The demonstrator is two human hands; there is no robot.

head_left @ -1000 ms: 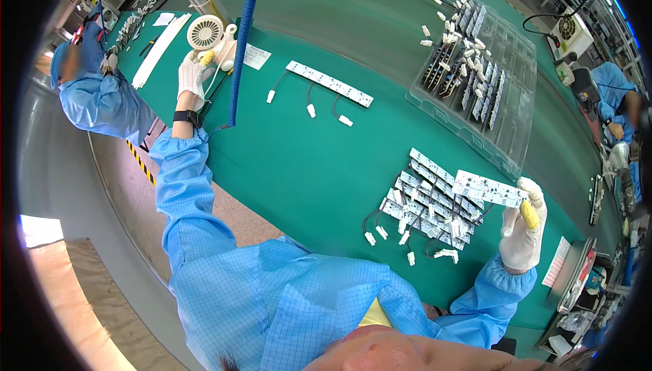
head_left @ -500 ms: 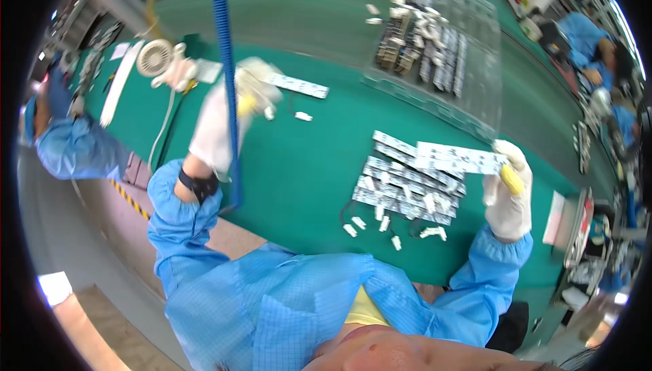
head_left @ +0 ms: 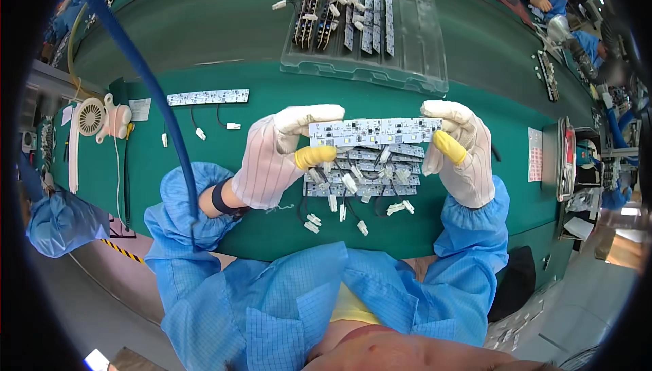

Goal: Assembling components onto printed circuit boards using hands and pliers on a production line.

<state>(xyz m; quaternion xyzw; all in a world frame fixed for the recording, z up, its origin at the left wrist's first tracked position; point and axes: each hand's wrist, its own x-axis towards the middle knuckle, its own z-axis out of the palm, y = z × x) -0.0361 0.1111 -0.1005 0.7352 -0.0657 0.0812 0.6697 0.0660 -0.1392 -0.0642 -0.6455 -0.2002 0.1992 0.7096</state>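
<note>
Midway along the near edge of the green workbench, a white circuit board is held up level, lengthwise from left to right. The gloved left hand pinches its left end between thumb and fingers; the gloved right hand grips its right end likewise. Just behind it lies a stack of similar boards, with white plugs on dark leads. At the far edge sits a clear tray of boards. Toward the far left corner lie a lone board and a small fan.
</note>
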